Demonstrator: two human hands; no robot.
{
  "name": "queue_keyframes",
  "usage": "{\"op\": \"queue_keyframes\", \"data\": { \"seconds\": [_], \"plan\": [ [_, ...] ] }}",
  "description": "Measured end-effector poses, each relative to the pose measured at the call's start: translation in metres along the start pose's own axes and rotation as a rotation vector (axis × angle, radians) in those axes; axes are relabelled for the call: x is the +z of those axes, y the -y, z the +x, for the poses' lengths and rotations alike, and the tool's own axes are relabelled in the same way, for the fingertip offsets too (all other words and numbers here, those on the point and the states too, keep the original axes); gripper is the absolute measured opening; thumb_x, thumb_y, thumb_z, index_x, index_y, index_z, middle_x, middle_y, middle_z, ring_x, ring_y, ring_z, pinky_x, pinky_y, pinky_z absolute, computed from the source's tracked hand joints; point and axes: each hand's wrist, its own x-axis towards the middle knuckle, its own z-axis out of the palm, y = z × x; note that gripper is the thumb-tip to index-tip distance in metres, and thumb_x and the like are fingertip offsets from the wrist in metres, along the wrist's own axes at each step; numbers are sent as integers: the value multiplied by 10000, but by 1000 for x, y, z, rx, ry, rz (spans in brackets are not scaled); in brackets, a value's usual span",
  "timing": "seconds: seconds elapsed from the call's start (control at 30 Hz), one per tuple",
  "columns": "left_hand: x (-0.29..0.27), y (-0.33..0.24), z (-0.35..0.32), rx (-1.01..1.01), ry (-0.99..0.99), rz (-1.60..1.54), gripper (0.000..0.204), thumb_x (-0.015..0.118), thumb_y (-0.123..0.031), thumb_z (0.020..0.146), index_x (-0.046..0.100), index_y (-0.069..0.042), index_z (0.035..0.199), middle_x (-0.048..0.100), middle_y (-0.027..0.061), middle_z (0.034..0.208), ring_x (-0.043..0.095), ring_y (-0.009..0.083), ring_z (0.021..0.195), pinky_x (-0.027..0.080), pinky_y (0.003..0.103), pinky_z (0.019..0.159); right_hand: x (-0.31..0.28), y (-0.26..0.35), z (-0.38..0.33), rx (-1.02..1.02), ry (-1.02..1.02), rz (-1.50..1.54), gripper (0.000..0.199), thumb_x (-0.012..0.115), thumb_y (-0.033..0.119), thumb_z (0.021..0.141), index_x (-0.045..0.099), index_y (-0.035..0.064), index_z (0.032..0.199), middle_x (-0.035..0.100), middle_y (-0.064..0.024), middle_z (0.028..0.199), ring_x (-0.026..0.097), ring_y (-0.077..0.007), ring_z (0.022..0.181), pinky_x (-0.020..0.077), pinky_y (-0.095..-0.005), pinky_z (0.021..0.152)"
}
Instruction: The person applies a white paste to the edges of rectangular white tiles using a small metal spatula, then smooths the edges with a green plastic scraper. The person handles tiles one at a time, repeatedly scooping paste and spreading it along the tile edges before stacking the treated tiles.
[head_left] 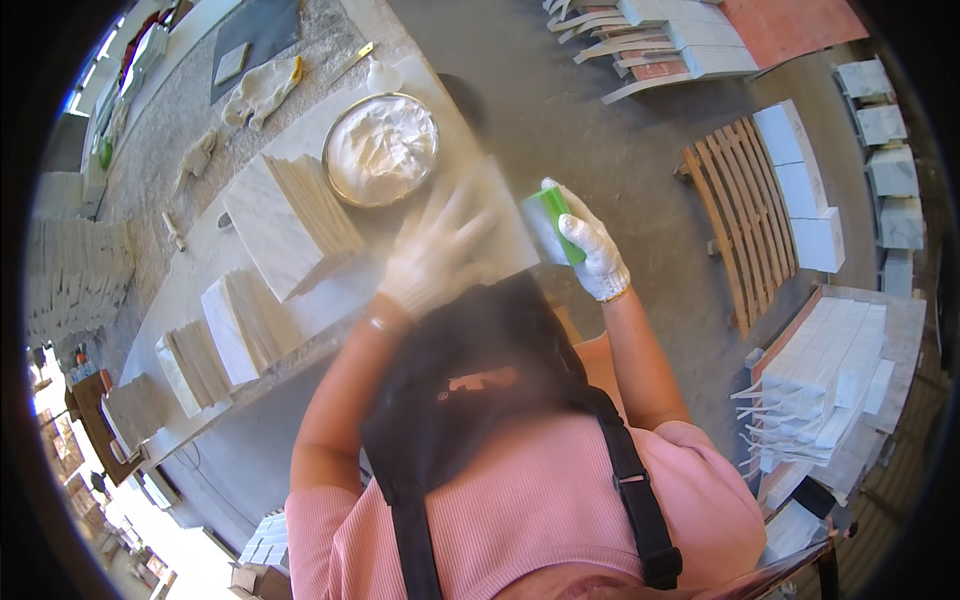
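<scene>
My left hand [440,250], in a white knit glove, rests with fingers spread on a pale marble tile [515,225] at the table's right corner; motion blurs its fingers. Gloved the same way, my right hand [597,248] grips a green-handled scraper [562,226] with a pale, flat blade. The blade stands at the tile's right edge; I cannot tell whether it touches. Beyond my left hand is a round metal bowl [326,160] filled with white paste [385,148]. A stack of marble tiles [290,225] stands on edge to its left.
More tile stacks [245,325] line the table toward the left. A crumpled glove [262,92] and a dark mat [255,45] lie on the far surface. Right of the table, a wooden pallet [740,215] with white blocks and another loaded pallet [820,375] stand on the floor.
</scene>
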Motion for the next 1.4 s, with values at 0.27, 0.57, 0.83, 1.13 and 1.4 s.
{"op": "queue_keyframes", "data": {
  "seconds": [0.27,0.57,0.83,1.13,1.4],
  "plan": [
    [-12,6,16,-18,123,-112,921,876,-447,706,535,-273,1544,292,140,1719,359,433,1531,531,571,1073,9,6,-24,-79,-61,-283,731,718,308,955,474,50,1594,581,-93,1515,546,-185,1365,409,-329,1154],
    [-8,10,16,-14,121,-151,922,812,-590,719,538,-270,1539,250,119,1743,287,449,1565,523,550,1104,23,2,4,-124,-118,-461,746,712,292,942,461,34,1595,553,-139,1551,497,-223,1430,359,-361,1204],
    [-1,13,16,30,76,-80,915,781,-625,736,541,-253,1537,266,120,1737,294,446,1562,512,558,1111,29,-2,4,-230,-160,-606,730,723,278,946,469,87,1603,563,-145,1539,510,-224,1417,390,-365,1178],
    [-3,10,16,-4,88,-130,914,765,-646,742,544,-258,1539,263,119,1740,301,455,1556,495,563,1124,18,3,-17,-254,-65,-744,744,741,352,939,489,70,1580,553,-161,1541,521,-273,1431,395,-384,1181],
    [-1,12,17,14,66,-111,912,760,-664,746,547,-269,1541,293,118,1728,308,457,1552,495,560,1122,14,1,3,-180,-89,-617,768,741,358,938,470,66,1594,527,-184,1581,473,-299,1486,362,-402,1214]
  ]
}}
